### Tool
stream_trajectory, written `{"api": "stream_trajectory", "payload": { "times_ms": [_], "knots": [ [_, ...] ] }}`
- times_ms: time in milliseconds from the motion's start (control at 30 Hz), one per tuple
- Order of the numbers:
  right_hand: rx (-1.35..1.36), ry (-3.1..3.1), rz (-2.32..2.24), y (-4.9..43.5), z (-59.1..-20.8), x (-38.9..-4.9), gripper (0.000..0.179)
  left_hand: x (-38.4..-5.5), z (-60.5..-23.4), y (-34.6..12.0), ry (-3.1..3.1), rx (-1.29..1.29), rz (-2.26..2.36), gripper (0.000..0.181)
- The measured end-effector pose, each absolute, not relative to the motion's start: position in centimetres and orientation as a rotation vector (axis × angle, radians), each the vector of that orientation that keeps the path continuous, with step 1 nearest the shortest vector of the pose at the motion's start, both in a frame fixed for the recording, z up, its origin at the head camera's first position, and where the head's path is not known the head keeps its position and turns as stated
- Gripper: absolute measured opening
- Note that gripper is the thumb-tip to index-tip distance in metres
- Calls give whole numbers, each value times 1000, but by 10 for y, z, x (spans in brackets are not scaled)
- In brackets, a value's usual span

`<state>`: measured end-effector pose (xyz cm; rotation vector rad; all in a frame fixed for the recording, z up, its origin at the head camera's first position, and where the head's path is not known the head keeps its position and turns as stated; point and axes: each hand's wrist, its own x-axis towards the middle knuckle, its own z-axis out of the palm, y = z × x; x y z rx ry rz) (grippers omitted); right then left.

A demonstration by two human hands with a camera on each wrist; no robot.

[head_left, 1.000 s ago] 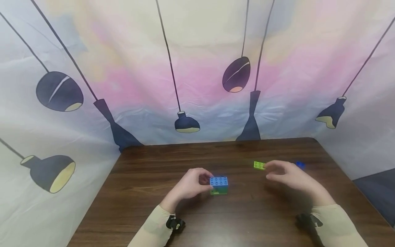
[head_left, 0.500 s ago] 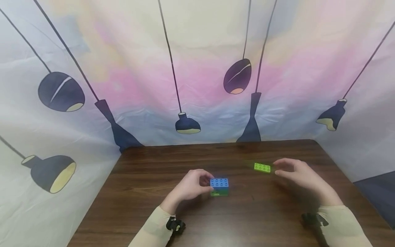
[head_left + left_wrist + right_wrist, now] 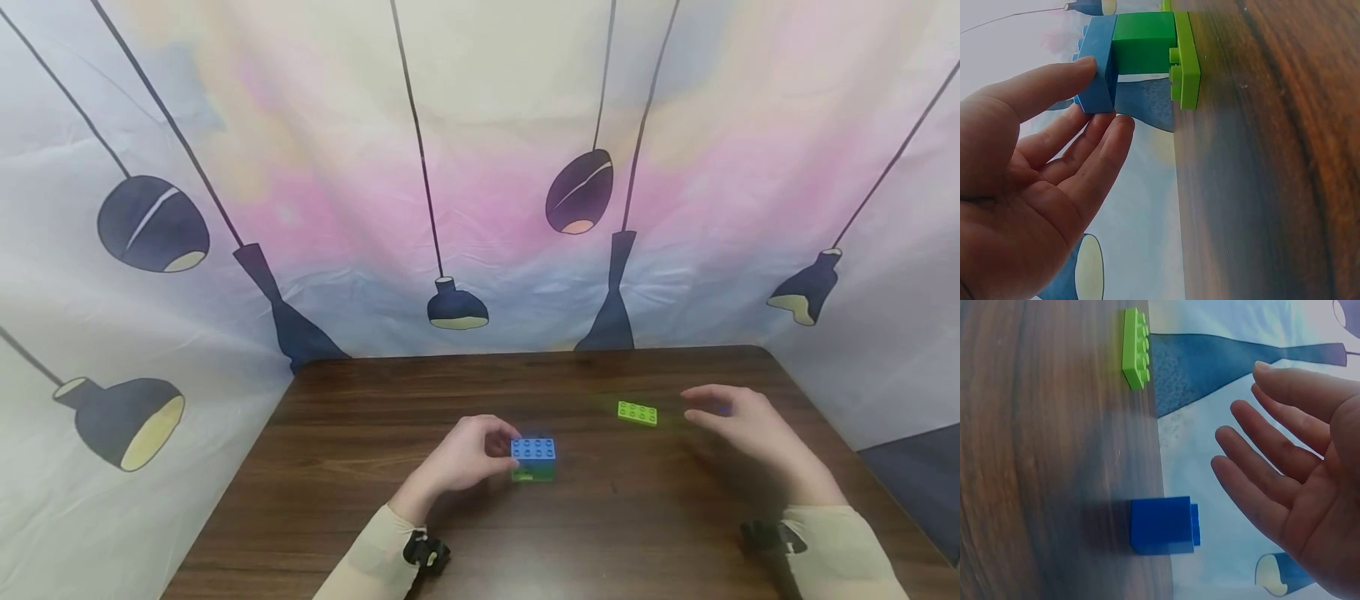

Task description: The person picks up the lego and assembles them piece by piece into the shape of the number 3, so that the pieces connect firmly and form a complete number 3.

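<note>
Stacked bricks stand on the wooden table at three o'clock from the left hand, whose thumb and fingertips pinch the blue top brick; the green middle brick and lime bottom plate sit below that grip. Toward two o'clock from the stacked bricks lies a loose lime plate, at nine o'clock from the right hand. Its fingers are released and extended; in the right wrist view a dark blue brick sits toward seven o'clock, apart from the fingertips.
</note>
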<state>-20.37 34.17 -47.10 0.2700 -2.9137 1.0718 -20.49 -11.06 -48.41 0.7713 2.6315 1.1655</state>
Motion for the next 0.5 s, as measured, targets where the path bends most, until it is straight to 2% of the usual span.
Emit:
{"api": "stream_trajectory", "payload": {
  "times_ms": [500],
  "knots": [
    [129, -2889, 875, 377, -483, -205, 52, -204, -482, -109, 2634, 764, 1161, 29]
  ]
}}
